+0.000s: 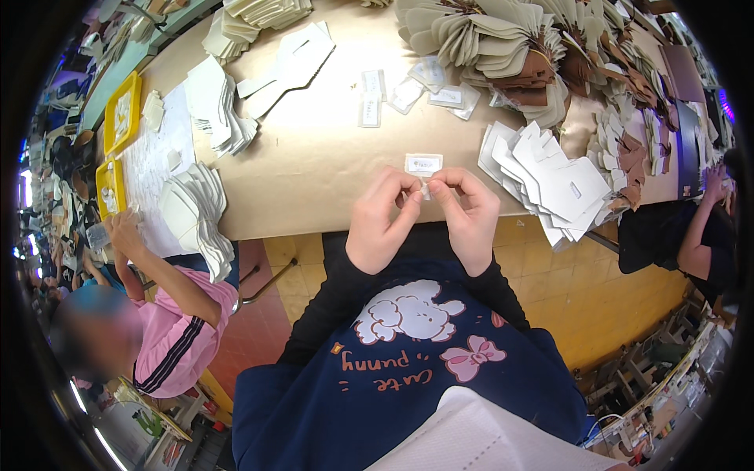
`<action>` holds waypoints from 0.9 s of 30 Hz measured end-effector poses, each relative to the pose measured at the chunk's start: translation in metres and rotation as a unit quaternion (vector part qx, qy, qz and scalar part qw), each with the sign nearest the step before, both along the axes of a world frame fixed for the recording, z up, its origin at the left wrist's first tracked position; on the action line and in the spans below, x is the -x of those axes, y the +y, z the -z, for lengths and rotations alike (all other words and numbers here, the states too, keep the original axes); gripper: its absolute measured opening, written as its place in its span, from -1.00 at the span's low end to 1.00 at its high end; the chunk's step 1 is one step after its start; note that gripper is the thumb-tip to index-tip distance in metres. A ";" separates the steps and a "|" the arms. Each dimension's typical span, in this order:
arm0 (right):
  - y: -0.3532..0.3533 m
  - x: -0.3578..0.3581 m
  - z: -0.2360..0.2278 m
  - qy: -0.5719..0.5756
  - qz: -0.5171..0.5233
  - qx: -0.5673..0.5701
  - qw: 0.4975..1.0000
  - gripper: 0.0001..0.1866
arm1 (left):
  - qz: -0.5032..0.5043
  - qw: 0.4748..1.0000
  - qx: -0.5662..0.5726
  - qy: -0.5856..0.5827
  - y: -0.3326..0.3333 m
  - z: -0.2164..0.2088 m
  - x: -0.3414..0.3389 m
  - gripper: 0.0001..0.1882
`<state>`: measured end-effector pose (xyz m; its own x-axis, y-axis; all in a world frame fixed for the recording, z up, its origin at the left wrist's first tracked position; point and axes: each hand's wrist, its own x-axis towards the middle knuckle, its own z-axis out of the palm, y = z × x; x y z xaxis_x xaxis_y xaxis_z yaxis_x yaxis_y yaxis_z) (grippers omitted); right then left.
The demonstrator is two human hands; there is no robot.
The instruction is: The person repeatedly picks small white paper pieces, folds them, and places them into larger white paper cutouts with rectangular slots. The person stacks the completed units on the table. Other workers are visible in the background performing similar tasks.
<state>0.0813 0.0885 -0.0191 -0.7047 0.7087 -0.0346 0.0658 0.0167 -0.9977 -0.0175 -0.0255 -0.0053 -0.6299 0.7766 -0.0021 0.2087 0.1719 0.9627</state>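
Brown paper is covering a long counter (314,184), and yellow floor tiles (620,310) are showing past its near edge. Close to the middle of that edge, the left hand (385,220) and the right hand (467,216) are meeting, thumbs and forefingers pinching a small pale piece (426,191) between them; its details are staying too small to make out. Just beyond the fingertips, a white label card (424,164) is lying flat. Farther toward the far edge, several clear-covered cards (446,96) are resting in a loose group. Right of the hands, a fanned stack of white pieces (554,177) is sitting by the near edge, while beige and brown bundles (487,43) are crowding the far right corner. Toward the left end, another white stack (192,208) is overhanging the near edge, and a co-worker in pink (184,334) is reaching toward two yellow trays (135,110).
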 end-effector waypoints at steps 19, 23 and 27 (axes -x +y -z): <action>-0.003 0.002 -0.002 0.002 0.018 -0.198 0.980 -0.94 | -0.029 0.999 0.009 0.036 0.008 0.000 0.004 -0.87; -0.015 0.009 0.003 0.030 0.084 -0.040 0.995 -0.91 | -0.031 0.994 -0.011 0.104 0.013 0.000 -0.001 -0.91; -0.012 0.011 0.007 0.033 0.130 0.063 0.989 -0.89 | -0.062 0.982 -0.026 0.179 0.019 0.001 -0.011 -0.91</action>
